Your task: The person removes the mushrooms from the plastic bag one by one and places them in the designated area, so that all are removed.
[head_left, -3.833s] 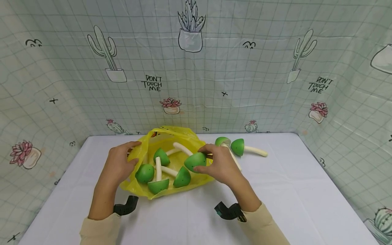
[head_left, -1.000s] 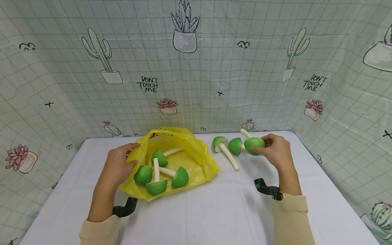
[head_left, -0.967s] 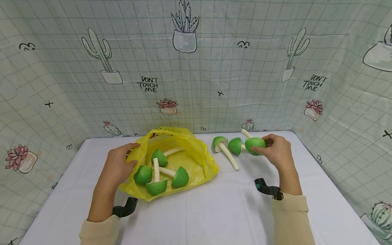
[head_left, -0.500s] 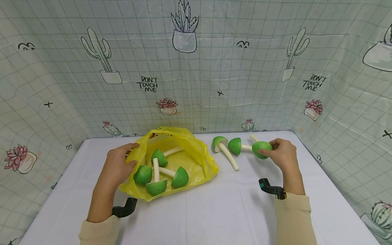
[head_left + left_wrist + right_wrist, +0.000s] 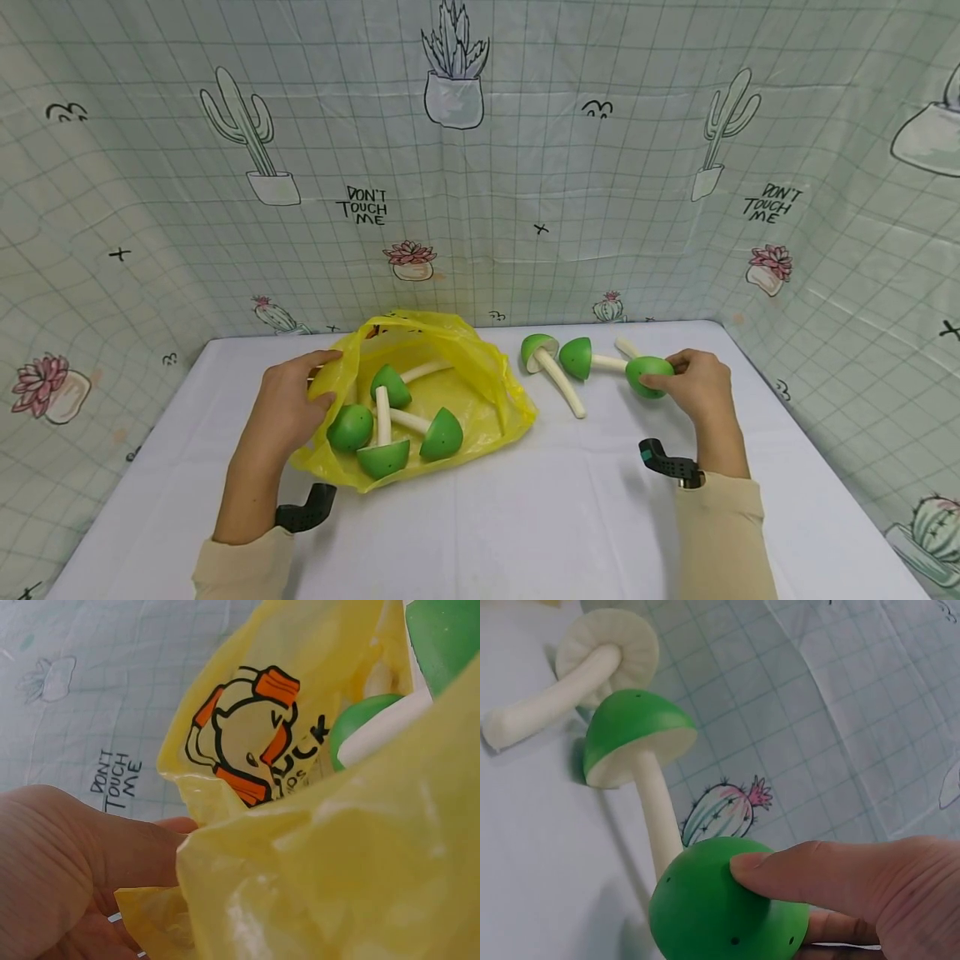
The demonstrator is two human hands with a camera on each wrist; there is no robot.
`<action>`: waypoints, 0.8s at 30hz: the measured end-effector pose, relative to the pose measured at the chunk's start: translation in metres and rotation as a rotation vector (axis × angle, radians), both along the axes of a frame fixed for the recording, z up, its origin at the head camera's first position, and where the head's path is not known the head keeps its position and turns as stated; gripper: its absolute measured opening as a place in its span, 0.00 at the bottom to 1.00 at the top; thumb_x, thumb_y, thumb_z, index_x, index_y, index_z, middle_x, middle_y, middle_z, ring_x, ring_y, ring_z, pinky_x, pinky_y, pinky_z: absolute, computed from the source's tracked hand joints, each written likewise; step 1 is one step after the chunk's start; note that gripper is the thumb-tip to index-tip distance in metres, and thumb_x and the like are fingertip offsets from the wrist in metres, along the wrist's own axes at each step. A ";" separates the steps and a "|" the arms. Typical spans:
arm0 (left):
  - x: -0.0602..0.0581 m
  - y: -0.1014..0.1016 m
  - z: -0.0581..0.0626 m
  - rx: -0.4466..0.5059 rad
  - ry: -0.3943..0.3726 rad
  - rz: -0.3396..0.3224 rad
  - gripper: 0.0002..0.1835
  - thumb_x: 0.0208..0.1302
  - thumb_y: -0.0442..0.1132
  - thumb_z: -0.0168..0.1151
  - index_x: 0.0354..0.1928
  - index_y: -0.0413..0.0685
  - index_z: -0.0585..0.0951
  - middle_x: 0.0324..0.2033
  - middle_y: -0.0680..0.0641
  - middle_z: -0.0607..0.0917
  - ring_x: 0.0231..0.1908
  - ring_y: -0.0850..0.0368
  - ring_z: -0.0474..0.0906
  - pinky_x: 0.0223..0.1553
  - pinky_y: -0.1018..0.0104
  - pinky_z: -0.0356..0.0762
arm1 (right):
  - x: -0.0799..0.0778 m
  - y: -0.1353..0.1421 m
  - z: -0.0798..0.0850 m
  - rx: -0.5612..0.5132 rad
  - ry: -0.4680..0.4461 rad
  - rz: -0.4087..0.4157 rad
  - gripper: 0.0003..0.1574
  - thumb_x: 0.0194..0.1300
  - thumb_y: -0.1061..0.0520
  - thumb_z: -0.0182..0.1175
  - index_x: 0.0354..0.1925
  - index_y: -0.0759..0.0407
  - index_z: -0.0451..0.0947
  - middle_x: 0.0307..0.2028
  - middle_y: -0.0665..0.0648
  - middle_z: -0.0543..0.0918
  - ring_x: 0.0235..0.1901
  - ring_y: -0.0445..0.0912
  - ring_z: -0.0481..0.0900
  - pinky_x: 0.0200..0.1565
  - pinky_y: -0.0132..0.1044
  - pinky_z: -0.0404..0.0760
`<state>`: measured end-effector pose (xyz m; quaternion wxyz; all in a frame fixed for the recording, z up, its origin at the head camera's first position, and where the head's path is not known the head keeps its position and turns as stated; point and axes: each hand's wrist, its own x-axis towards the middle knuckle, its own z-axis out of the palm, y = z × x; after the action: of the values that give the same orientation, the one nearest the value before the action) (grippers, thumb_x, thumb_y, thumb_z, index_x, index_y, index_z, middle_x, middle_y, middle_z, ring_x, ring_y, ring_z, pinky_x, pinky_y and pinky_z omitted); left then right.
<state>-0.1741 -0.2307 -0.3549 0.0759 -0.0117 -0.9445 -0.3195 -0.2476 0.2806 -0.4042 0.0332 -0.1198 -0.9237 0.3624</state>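
Note:
My right hand pinches the green cap of a toy mushroom at the right of the table, thumb on the near side of the cap. Its pale stem points away toward the back. In the right wrist view the thumb lies on the green cap, and the other fingers are mostly hidden behind it. My left hand holds the left edge of the mouth of a yellow plastic bag, which lies open toward me. Inside the bag are several mushrooms with green caps, one being a mushroom at the front.
Two more mushrooms lie right of the bag: one mushroom with its stem toward me, another mushroom with its stem toward the held one. A white cloth covers the table. A patterned curtain encloses the back and sides.
The right hand has taken a mushroom from the bag to the right side, then moved it slightly further right and lower. The left hand has stayed on the bag's edge.

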 end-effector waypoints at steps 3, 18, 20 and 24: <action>0.000 0.000 0.000 -0.001 0.001 -0.001 0.30 0.65 0.21 0.65 0.70 0.33 0.75 0.61 0.26 0.79 0.59 0.29 0.75 0.61 0.34 0.77 | 0.000 0.003 -0.001 -0.008 -0.017 0.013 0.38 0.60 0.49 0.76 0.58 0.74 0.78 0.56 0.75 0.81 0.56 0.67 0.74 0.54 0.62 0.78; 0.000 0.001 0.000 -0.003 -0.003 0.008 0.30 0.65 0.21 0.66 0.70 0.33 0.75 0.62 0.26 0.79 0.60 0.29 0.75 0.62 0.35 0.77 | -0.001 0.012 -0.008 -0.035 -0.087 0.078 0.37 0.61 0.53 0.75 0.59 0.75 0.77 0.55 0.74 0.81 0.54 0.65 0.75 0.52 0.59 0.77; 0.000 0.001 0.000 -0.003 -0.005 0.009 0.31 0.65 0.21 0.66 0.70 0.33 0.75 0.62 0.26 0.79 0.60 0.29 0.75 0.62 0.35 0.77 | -0.002 0.013 -0.009 -0.031 -0.095 0.093 0.37 0.61 0.53 0.75 0.60 0.75 0.76 0.55 0.74 0.81 0.54 0.65 0.75 0.53 0.60 0.76; 0.001 0.001 0.000 -0.002 -0.007 0.013 0.31 0.65 0.21 0.66 0.70 0.33 0.75 0.62 0.26 0.79 0.60 0.29 0.75 0.62 0.35 0.77 | -0.002 0.014 -0.009 -0.022 -0.105 0.139 0.38 0.60 0.53 0.76 0.60 0.75 0.76 0.55 0.74 0.81 0.54 0.65 0.75 0.55 0.61 0.75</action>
<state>-0.1733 -0.2299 -0.3554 0.0748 -0.0047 -0.9451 -0.3180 -0.2495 0.2950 -0.4133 -0.0415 -0.0747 -0.9262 0.3671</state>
